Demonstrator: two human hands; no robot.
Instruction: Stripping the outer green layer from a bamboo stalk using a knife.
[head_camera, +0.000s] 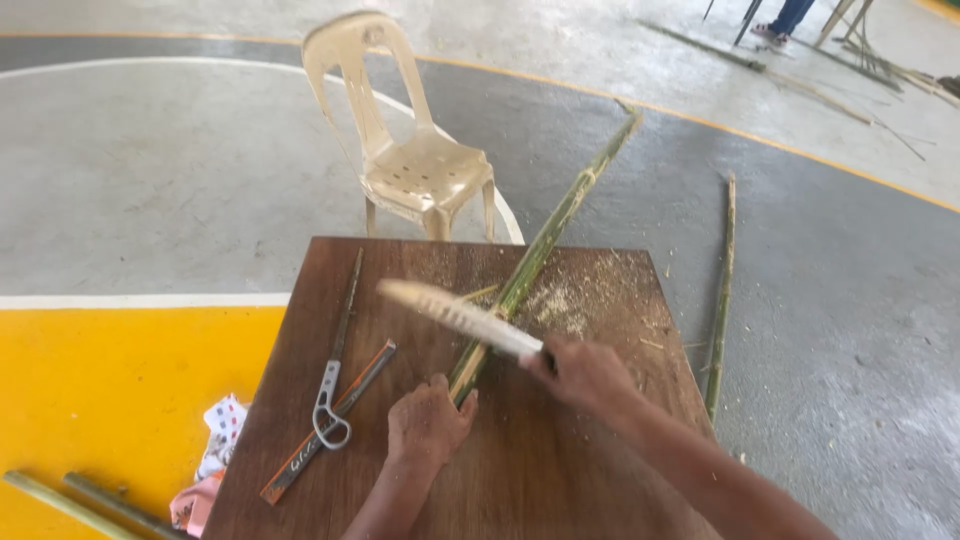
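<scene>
Blade on bamboo, centre frame.
Right hand (583, 374) fisted around handle of blurred pale knife (458, 316), blade angled up-left across green bamboo pole (540, 250). Left hand (428, 420) palm-down, fingers pressed together, pinning pole's near end to brown wooden table (560, 480). Pole runs diagonally off table toward upper right. Left on table: hacksaw (337, 370), ruler (330, 420). Patterned cloth (215, 450) at lower left. Cream plastic chair (405, 140) at top centre.

One table (560, 480). One plastic chair (415, 150). Two hands, left (428, 420) and right (583, 375). One knife (462, 318). One metal saw-like tool (335, 375) and one flat strip (330, 420) on the table. One bamboo pole (545, 245) across the table, one thinner stalk (722, 300) on the floor, two poles (80, 505) at the lower left, and perhaps several more far off, too small to count.
</scene>
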